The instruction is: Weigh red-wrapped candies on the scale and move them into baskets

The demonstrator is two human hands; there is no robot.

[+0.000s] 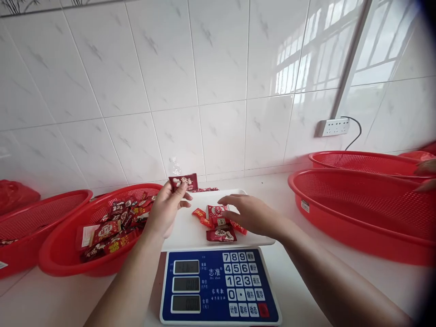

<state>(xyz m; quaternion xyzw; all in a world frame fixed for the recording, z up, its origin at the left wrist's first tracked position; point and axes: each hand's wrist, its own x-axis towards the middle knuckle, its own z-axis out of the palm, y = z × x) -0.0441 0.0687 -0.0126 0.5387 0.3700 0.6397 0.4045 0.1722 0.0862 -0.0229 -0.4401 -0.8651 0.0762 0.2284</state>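
Observation:
My left hand (165, 204) pinches a dark red candy packet (191, 180) between thumb and fingers, raised over the left rear of the white scale pan (185, 225). Red and dark red packets (221, 235) lie in a small pile on that pan. My right hand (250, 211) hovers at the pile's right side, thumb and fingers apart, holding nothing that I can see. Whether its fingertips touch the packets I cannot tell. In front of the pan is the blue control panel (218, 284) of the scale, with number keys and three displays.
To the left, a red basket (56, 254) holds many packets, beside another red basket (64, 206). Red baskets (340, 231) stand on the right, where another person's hand (425, 168) reaches in. A clear bottle (175, 166) is by the tiled wall, which carries a power strip (334, 127).

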